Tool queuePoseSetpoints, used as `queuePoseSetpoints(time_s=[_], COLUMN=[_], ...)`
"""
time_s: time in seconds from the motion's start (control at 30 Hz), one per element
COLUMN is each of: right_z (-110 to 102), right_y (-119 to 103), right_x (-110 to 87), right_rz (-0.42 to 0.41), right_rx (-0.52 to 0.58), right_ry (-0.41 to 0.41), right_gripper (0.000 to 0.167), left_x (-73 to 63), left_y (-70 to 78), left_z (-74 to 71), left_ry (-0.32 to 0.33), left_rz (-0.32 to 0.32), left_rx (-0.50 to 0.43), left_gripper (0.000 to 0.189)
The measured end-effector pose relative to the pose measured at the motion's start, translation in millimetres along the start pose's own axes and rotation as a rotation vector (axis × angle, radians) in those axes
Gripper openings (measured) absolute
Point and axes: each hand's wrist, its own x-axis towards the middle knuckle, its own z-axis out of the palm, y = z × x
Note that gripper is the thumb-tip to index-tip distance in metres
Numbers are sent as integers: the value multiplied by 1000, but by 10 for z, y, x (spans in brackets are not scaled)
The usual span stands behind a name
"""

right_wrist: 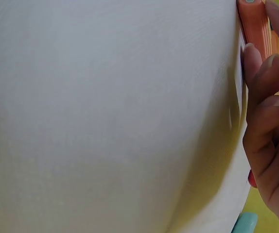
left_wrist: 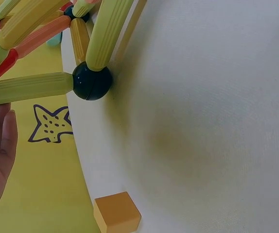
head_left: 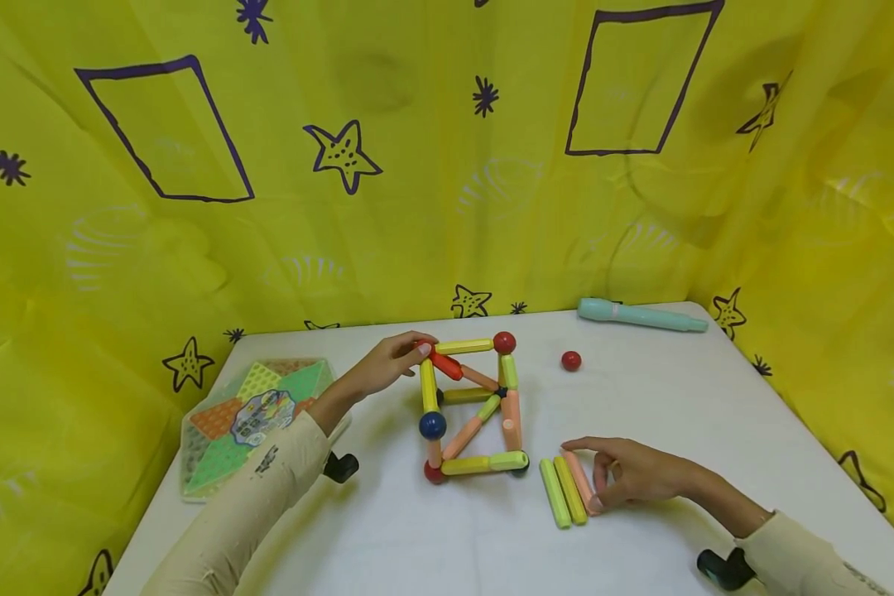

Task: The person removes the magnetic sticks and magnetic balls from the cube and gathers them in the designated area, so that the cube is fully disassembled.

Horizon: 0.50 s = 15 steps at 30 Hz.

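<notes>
A cube-like frame [head_left: 465,466] of ridged yellow, green, salmon and red magnetic sticks joined by red and dark blue balls stands mid-table. My left hand [head_left: 387,362] pinches its upper left corner at a red ball, thumb in front. In the left wrist view, the left fingers [left_wrist: 8,136] lie by a yellow-green stick [left_wrist: 32,87]. Right of the frame, a green stick [head_left: 555,493], a yellow stick [head_left: 570,490] and a salmon stick [head_left: 577,476] lie side by side. My right hand [head_left: 633,472] holds the salmon stick between index finger and thumb, near its two ends.
A loose red ball [head_left: 570,361] lies behind, right of the frame. Farther back is a mint-green tube [head_left: 641,315]. A clear box [head_left: 194,447] with colored panels stands at the left, under the left forearm. An orange block [left_wrist: 116,212] shows in the left wrist view.
</notes>
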Motion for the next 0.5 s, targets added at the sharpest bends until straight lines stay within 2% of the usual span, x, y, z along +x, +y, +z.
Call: queuePoseSetpoints(time_s=[0.27,0.5], right_z=[31,61], right_y=[15,1], right_x=[17,15], right_rz=[13,6], right_rx=[33,61], right_ry=[15,25], right_gripper=[71,71], left_x=[4,1], left_y=[4,0], left_z=[19,6], left_ry=[9,4], left_rz=[-14,5], left_rx=[-12,-7], left_gripper=[38,38])
